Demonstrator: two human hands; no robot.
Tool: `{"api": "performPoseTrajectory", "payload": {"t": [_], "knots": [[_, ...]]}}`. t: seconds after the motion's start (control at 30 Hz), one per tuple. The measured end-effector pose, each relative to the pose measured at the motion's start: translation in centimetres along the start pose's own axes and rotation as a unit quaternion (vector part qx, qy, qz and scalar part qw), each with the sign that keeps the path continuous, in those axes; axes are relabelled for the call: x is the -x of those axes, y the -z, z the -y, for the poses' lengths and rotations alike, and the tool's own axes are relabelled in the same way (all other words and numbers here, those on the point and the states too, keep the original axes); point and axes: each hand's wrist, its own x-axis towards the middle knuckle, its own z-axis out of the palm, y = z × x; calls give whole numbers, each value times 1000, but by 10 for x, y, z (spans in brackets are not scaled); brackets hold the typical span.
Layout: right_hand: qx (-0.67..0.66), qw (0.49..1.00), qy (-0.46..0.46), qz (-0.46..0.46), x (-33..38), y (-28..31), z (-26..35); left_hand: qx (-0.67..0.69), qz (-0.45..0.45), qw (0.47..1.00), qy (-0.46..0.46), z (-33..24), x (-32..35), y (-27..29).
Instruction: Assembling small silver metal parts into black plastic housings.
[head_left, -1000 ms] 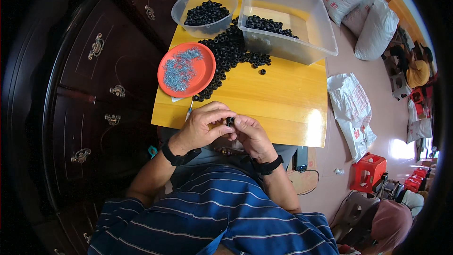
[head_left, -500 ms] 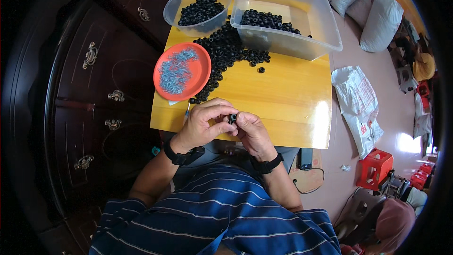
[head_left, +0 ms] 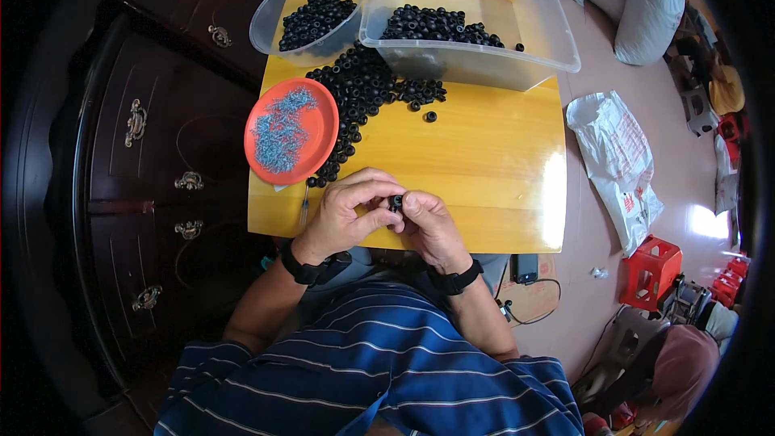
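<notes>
Close together over the near edge of the yellow table [head_left: 484, 161], both my hands are closed on one small black round piece with a hole [head_left: 395, 203]. My left hand [head_left: 341, 214] pinches it from the left. The fingertips of my right hand [head_left: 429, 226] press on it from the right, and its lower part is hidden by them. Beyond my left hand, an orange-red plate [head_left: 323, 125] carries a heap of thin silvery metal pieces [head_left: 280, 145]. Alongside it spreads a loose pile of similar black pieces [head_left: 355, 89].
A clear round tub [head_left: 266, 23] and a large clear bin [head_left: 484, 67], both holding black pieces, stand at the back. Near my left wrist lies a slim tool [head_left: 305, 208]. Dark cabinets [head_left: 129, 161] line the left; a white sack [head_left: 609, 153] and red stool [head_left: 651, 273] occupy the floor at right.
The view has shifted slightly, so the table's contents appear a little farther left. My hands keep nearly the same pose around the black piece.
</notes>
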Motion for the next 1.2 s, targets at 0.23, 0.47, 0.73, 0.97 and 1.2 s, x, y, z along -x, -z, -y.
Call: {"api": "performPoseTrajectory", "payload": {"t": [0.23,0.47,0.73,0.97,1.2], "knots": [[-48,999,9,5,-3,7,-1,-3,-2,1000,3,3,-10,-5],[-58,998,20,9,-5,9,-5,-8,-7,1000,-4,4,-13,-4],[-70,997,20,10,-5,9,0,-4,17,1000,12,4,-20,-4],[-83,996,12,5,-5,11,-1,-15,42,999,19,0,-27,0],[-84,996,18,4,-4,12,-3,-33,28,999,15,-1,-25,-3]]}}
